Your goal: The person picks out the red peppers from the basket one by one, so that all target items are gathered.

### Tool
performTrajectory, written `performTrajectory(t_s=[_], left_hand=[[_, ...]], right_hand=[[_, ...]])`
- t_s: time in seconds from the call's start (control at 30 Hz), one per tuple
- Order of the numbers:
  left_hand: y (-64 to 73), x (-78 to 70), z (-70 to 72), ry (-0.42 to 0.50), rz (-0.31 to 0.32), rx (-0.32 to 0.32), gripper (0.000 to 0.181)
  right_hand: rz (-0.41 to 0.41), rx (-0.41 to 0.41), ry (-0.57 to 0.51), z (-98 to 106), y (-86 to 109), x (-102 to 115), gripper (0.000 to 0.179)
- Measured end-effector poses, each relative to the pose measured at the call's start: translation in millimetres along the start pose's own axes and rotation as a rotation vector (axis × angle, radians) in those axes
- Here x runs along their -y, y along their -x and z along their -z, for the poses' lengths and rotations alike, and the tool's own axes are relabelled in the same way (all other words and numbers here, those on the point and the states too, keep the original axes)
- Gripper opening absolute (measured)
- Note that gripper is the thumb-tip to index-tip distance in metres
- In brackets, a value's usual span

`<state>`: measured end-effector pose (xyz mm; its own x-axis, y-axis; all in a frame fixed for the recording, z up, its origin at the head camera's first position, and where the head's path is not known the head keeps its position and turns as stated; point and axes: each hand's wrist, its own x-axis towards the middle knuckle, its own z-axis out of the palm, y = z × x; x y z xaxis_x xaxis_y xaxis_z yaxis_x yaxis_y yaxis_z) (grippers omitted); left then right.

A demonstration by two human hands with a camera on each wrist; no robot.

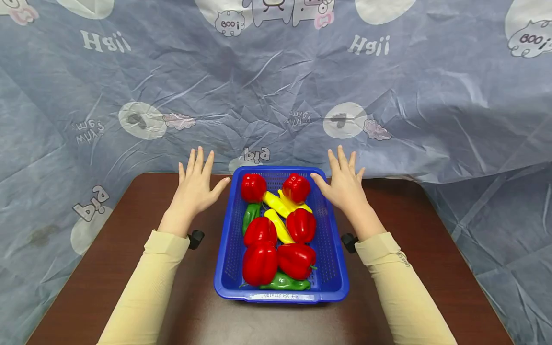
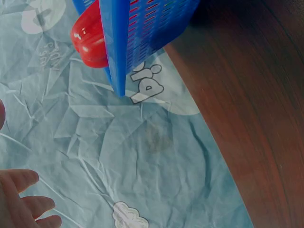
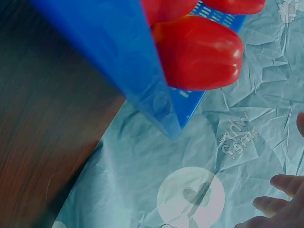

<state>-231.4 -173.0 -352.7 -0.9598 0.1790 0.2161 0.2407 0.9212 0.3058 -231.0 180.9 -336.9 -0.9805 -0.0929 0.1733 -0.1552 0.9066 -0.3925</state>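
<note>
The dark brown table (image 1: 194, 292) bears the blue perforated plastic basket (image 1: 284, 297), its long axis running 12 to 6 o'clock; it lies toward 4 from the left hand (image 1: 195, 189), toward 8 from the right hand (image 1: 343, 184); both hands' fingers are spread, gripping nothing; the right seems nearer (its thumb overlaps the rim in the head view); inside lie red bell peppers (image 1: 260, 262), slender yellow (image 1: 279, 226) and green peppers (image 1: 284, 281).

Head view: bright, mostly sharp
Dark-brown wooden tabletop (image 1: 276, 327): pale glare, nearer than left hand (image 1: 195, 189) and right hand (image 1: 347, 189)
Glossy red bell peppers (image 1: 260, 262): white highlights, between hands
Wrist views: dimmer, blue-green tint
Blue perforated plastic basket (image 3: 118, 52): edge blurred, right wrist view
</note>
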Motion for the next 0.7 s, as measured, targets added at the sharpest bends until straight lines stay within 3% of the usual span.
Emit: performTrajectory(t_s=[0.7], left_hand=[[5.9, 11.9, -4.6, 0.061, 0.013, 0.002, 0.083]], right_hand=[[-0.015, 0.086, -0.07, -17, -3.1, 14, 0.088]])
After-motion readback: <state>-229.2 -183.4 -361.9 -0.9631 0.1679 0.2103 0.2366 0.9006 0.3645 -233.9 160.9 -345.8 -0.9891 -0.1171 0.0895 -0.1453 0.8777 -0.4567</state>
